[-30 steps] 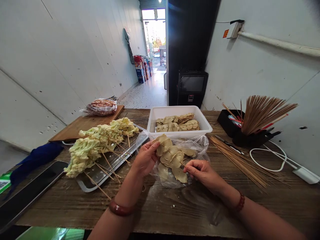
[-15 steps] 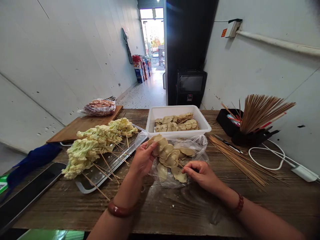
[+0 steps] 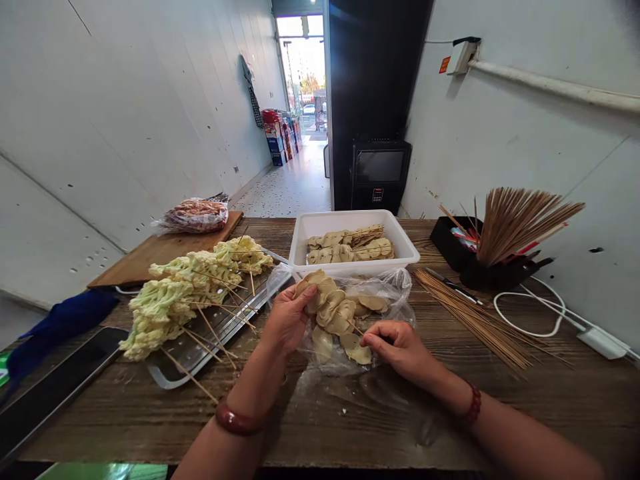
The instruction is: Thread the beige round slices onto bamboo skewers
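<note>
My left hand [image 3: 291, 315] is closed on several thin, round, beige slices [image 3: 330, 308] threaded in an overlapping row. Out of the row's near right end comes a thin wooden skewer [image 3: 356, 328], and my right hand [image 3: 395, 345] pinches its lower end. Loose slices [image 3: 323, 343] of the same kind lie just below on a clear plastic bag [image 3: 400, 293]. Behind the bag stands a white plastic tub [image 3: 356, 269] holding finished-looking skewers of these slices [image 3: 373, 248].
On the left, a metal tray [image 3: 173, 377] carries skewered cauliflower [image 3: 170, 303]. A bagged food pack [image 3: 193, 217] sits on a wooden board [image 3: 123, 263]. To the right lie loose skewers [image 3: 475, 320], a black holder full of skewers [image 3: 515, 230] and a white cable [image 3: 530, 330].
The camera view has shifted very slightly. Both hands keep nearly the same position and grip on the skewer and slices.
</note>
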Available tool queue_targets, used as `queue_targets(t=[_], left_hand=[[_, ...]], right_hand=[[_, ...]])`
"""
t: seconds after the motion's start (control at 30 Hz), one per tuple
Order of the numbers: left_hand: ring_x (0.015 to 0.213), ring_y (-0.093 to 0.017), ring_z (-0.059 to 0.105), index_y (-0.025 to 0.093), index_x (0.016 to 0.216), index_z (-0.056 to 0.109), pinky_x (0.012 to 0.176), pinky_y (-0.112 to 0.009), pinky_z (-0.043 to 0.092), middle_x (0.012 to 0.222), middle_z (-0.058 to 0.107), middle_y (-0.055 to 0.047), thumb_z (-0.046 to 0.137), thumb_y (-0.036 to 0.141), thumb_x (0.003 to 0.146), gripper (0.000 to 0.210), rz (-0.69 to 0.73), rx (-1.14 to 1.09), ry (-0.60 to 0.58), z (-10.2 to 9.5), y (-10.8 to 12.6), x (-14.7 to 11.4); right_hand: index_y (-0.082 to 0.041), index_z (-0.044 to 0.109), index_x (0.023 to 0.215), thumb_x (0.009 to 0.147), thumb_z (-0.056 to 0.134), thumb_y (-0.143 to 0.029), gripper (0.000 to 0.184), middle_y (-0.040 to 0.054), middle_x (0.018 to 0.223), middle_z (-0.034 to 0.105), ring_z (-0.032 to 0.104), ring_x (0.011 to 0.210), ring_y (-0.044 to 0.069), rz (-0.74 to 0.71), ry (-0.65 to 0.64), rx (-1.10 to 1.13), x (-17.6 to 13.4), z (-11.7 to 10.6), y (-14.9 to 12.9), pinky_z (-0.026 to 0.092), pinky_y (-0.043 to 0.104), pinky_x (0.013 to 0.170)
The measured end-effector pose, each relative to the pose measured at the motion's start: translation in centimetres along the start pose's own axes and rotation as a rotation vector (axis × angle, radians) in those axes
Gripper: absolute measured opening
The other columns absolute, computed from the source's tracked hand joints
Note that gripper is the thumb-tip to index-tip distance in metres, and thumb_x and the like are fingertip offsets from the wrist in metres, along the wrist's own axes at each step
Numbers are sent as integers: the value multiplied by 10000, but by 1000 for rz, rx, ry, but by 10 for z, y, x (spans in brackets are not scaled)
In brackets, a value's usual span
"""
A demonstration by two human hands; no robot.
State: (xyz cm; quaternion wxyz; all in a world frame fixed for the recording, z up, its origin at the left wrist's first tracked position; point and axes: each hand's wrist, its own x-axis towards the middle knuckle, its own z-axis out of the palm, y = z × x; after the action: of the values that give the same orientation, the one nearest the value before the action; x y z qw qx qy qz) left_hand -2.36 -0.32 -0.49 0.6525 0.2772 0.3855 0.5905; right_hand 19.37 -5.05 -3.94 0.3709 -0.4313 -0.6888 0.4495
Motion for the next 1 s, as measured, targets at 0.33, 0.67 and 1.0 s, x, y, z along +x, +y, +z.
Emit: queue_targets(t=[0.33,0.67,1.0], left_hand=[[696,-138,682,137,894,727,653,-209,558,812,753,-43,855,250,652,297,-4,-24,-51,-1,-1,1],[845,-208,694,154,947,716,779,-313,557,943,743,-92,853,340,658,370,-163,14,-304,12,-21,-11],[749,-149,655,141,839,731,723,-267,532,850,742,-48,843,284,672,246,-134,-29,-173,27,-33,-16]], right_hand=[[-150,697,700,878,595,-426,344,14,583,602,506,548,121,9,39,61,1,0,0,387,231,530],[-154,722,773,881,582,-513,400,3,586,591,502,541,114,35,162,157,3,-1,-4,394,225,516],[-151,695,727,853,617,-481,363,-9,577,562,463,519,101,48,171,232,6,12,-6,368,221,492]])
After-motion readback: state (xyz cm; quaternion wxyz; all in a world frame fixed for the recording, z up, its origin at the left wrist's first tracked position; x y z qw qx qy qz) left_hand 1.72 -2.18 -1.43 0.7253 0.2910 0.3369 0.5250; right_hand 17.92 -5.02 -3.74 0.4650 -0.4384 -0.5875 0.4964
